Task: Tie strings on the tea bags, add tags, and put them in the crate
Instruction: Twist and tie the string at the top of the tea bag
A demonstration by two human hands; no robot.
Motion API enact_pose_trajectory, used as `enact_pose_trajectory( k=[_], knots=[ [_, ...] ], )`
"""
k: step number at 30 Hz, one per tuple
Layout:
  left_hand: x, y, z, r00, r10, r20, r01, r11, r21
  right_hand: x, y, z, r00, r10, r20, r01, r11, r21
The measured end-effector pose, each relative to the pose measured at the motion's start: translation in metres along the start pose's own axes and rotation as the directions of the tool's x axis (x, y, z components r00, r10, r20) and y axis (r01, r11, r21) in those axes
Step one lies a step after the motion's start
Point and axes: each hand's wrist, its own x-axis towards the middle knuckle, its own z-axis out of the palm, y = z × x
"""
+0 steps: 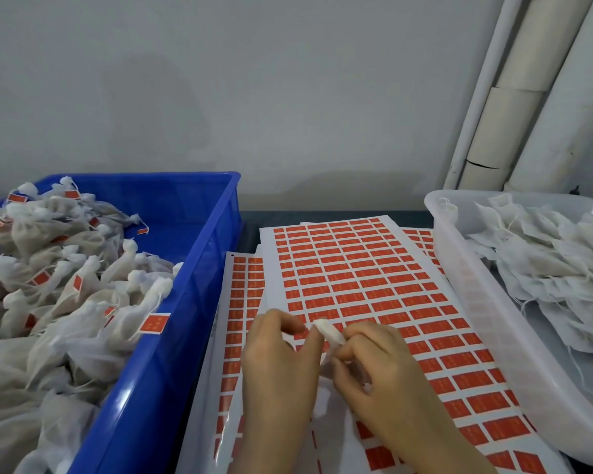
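We see two bare hands meeting low in the middle. The left hand and right hand both have curled fingers pinching one small white tea bag, its twisted end poking up between the fingertips. Under the fingers lie sheets of red tags. Left of the fingers, a blue crate holds tied, tagged bags. Right of them, a white tub holds untagged bags. Beyond the fingers stands a grey wall, with pale pipes to their far right.
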Motion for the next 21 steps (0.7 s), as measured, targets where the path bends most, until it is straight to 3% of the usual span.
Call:
enact_pose_trajectory(
  k=[4,7,9,12,17,21],
  knots=[
    [0.005,-0.006,0.003,0.954,-0.222,0.203,0.249,0.961,-0.117,0.000,0.003,0.004,0.997,-0.039,-0.063,0.033,0.994,-0.100],
    [0.006,-0.008,0.001,0.845,-0.390,0.366,0.505,0.808,-0.304,0.000,0.002,0.006,0.996,-0.071,-0.055,0.063,0.990,-0.126],
    [0.005,-0.008,0.000,0.796,-0.425,0.431,0.589,0.706,-0.393,-0.001,0.001,0.006,0.996,-0.076,-0.047,0.069,0.988,-0.137],
    [-0.001,-0.007,0.004,0.798,-0.389,0.461,0.595,0.636,-0.492,0.000,-0.001,0.006,0.992,-0.096,-0.077,0.083,0.985,-0.149],
    [-0.005,-0.002,0.008,0.890,-0.304,0.341,0.449,0.723,-0.526,0.000,-0.008,0.006,0.991,-0.117,-0.064,0.097,0.960,-0.264],
    [-0.003,-0.002,0.008,0.901,-0.321,0.292,0.431,0.746,-0.509,-0.001,-0.011,0.007,0.984,-0.144,-0.105,0.117,0.967,-0.226]
  ],
)
